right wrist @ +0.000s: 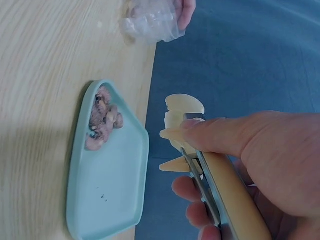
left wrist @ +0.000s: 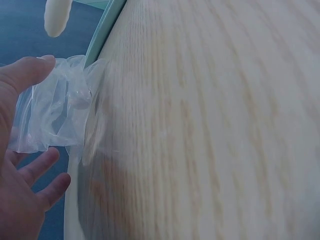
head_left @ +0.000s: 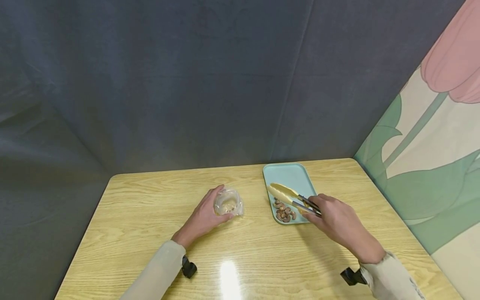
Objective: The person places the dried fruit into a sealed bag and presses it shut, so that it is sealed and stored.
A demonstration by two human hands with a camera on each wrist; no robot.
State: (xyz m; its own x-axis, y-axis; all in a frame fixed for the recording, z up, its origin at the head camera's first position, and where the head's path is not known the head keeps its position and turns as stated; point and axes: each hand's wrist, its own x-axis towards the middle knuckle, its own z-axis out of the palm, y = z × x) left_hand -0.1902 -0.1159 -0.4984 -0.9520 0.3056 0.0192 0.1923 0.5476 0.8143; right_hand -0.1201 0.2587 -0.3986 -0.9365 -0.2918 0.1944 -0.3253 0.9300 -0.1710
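My left hand [head_left: 205, 216] curves its thumb and fingers around a clear plastic bag [head_left: 238, 205], which stands on the table with its mouth turned up. Some small pale bits seem to lie inside it; the plastic blurs them. My right hand [head_left: 335, 220] grips tongs [head_left: 280, 194] with metal arms and cream-yellow tips, held above a light blue tray [head_left: 288, 173]. Those tips are apart, and I see nothing between them. Brown, curved nuts that look like cashews [head_left: 285, 213] lie heaped in the tray's near left corner. In the right wrist view the nuts [right wrist: 104, 120] sit at one end of the tray.
The wood-grain table [head_left: 150, 200] runs back to a dark blue curtain [head_left: 187, 91]. At the right stands a panel with painted tulips [head_left: 431, 179]. A few dark crumbs [right wrist: 103, 198] dot the tray in the right wrist view.
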